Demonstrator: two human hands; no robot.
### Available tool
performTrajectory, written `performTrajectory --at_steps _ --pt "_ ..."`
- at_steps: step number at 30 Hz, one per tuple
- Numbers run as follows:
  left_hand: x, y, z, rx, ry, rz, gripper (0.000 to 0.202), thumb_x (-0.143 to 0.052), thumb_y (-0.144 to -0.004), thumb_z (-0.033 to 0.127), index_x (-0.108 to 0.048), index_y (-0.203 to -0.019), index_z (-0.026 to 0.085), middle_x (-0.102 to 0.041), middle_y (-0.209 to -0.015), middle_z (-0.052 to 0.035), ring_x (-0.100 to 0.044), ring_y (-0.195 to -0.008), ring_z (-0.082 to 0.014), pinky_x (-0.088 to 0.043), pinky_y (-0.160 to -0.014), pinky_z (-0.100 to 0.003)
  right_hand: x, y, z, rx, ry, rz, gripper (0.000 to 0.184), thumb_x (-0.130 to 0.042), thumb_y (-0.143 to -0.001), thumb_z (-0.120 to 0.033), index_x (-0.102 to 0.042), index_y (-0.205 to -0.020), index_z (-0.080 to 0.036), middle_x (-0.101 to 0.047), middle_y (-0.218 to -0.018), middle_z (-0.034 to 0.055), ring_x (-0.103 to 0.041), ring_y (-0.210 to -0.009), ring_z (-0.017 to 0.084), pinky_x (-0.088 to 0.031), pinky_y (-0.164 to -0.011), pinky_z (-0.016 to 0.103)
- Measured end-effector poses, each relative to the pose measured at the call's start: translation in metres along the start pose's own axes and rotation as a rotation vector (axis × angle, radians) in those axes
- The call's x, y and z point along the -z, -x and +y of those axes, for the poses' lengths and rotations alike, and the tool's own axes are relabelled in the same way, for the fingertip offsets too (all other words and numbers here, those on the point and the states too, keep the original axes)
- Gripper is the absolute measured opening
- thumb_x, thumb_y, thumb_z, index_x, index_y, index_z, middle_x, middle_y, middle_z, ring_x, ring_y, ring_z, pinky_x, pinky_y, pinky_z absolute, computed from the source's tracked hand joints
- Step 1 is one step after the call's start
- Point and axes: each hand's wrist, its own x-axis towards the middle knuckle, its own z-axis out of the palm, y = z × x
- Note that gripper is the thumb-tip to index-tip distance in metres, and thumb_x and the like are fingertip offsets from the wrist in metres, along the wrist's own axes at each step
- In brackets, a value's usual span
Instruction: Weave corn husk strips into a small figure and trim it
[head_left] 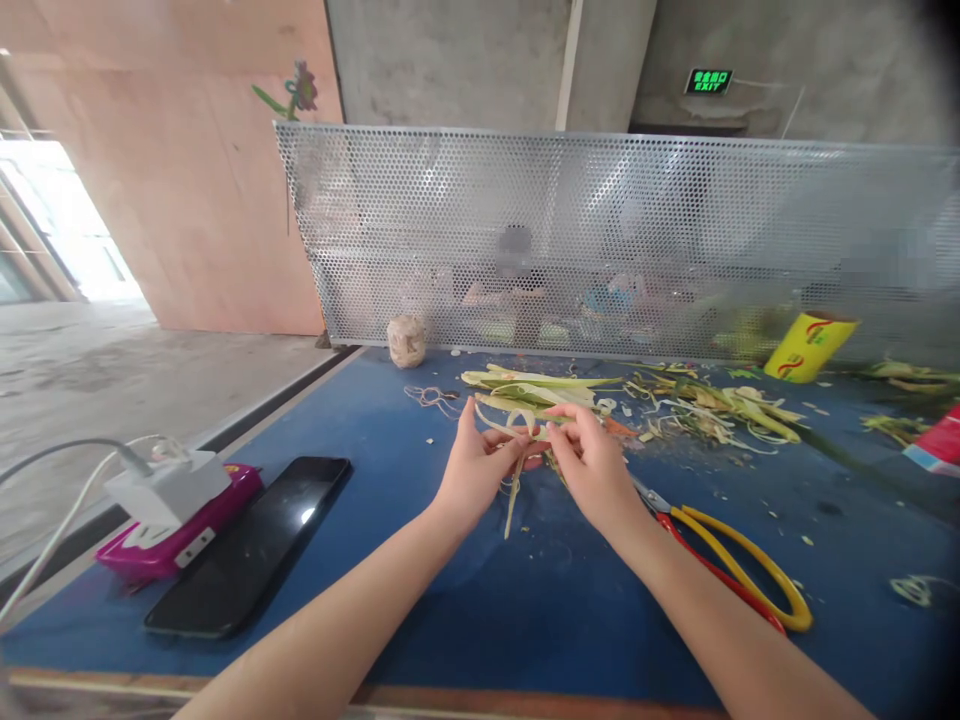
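Note:
Both my hands meet near the middle of the blue table (420, 560). My left hand (480, 455) pinches a pale green plant strip (513, 505), whose end hangs down below the fingers while another part loops above them. My right hand (589, 455) is closed at the fingertips on the same bundle of strips, close against the left fingers. Just beyond the hands lies a pile of long green-yellow leaf strips (540, 380). Scissors (739, 560) with one yellow and one red handle lie by my right forearm, their blades partly hidden under it.
At left are a black phone (255, 545) and a magenta power strip (236, 495) with a white charger (169, 490). A wrapped roll (406, 342) and a yellow tube (810, 347) stand before a perforated metal screen (450, 220). Plant scraps (720, 405) lie at right.

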Motion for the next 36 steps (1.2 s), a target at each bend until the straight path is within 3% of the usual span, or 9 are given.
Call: performTrajectory --at_steps 6,10,13,25,31,36 --pt "0.003 0.0 0.005 0.014 0.048 0.045 0.097 -0.061 -0.073 0.003 0.011 -0.138 0.015 -0.068 -0.074 -0.0038 -0.067 -0.066 -0.015 -0.054 -0.067 -0.029 0.002 0.003 -0.003 0.381 0.194 -0.108 0.027 -0.041 -0.083 -0.015 -0.042 -0.11 -0.021 -0.054 -0.097 0.009 -0.055 -0.09 0.02 -0.047 -0.077 0.035" --pt "0.005 -0.002 0.004 0.054 0.062 0.054 0.102 -0.067 -0.068 0.006 0.006 -0.138 0.013 -0.068 -0.072 -0.0033 -0.062 -0.053 -0.0103 -0.05 -0.053 -0.019 0.007 0.003 -0.008 0.553 0.266 -0.199 0.026 -0.043 -0.082 -0.009 -0.05 -0.103 -0.023 -0.052 -0.092 0.0063 -0.055 -0.091 0.019 -0.047 -0.08 0.036" --pt "0.005 -0.002 0.005 0.074 0.038 0.061 0.097 -0.067 -0.068 0.007 -0.001 -0.138 0.012 -0.068 -0.07 -0.0032 -0.059 -0.046 -0.0082 -0.044 -0.045 -0.016 0.009 0.003 -0.01 0.562 0.325 -0.231 0.019 -0.046 -0.082 -0.012 -0.055 -0.095 -0.023 -0.051 -0.088 0.005 -0.055 -0.084 0.018 -0.047 -0.075 0.032" --pt "0.004 -0.002 0.004 0.097 0.03 0.082 0.08 -0.062 -0.071 0.005 -0.013 -0.134 0.012 -0.067 -0.068 -0.0031 -0.061 -0.055 -0.0103 -0.048 -0.051 -0.02 0.006 0.004 -0.008 0.549 0.369 -0.283 0.017 -0.049 -0.083 -0.016 -0.062 -0.093 -0.022 -0.051 -0.081 0.0041 -0.052 -0.075 0.016 -0.047 -0.068 0.029" --pt "0.003 0.001 0.008 0.096 0.04 0.039 0.068 -0.069 -0.064 0.007 -0.034 -0.122 0.014 -0.067 -0.072 -0.0028 -0.061 -0.055 -0.0094 -0.049 -0.055 -0.021 0.007 0.002 -0.005 0.541 0.194 -0.249 0.013 -0.05 -0.083 -0.016 -0.061 -0.084 -0.022 -0.053 -0.082 0.0035 -0.056 -0.079 0.015 -0.047 -0.073 0.029" --pt "0.006 0.0 0.008 0.082 0.088 -0.005 0.056 -0.071 -0.06 0.004 -0.045 -0.108 0.017 -0.068 -0.081 -0.0052 -0.064 -0.063 -0.0115 -0.051 -0.059 -0.023 0.007 0.002 -0.005 0.466 0.072 -0.198 0.01 -0.052 -0.081 -0.018 -0.061 -0.081 -0.022 -0.056 -0.078 0.0032 -0.056 -0.073 0.015 -0.047 -0.064 0.026"
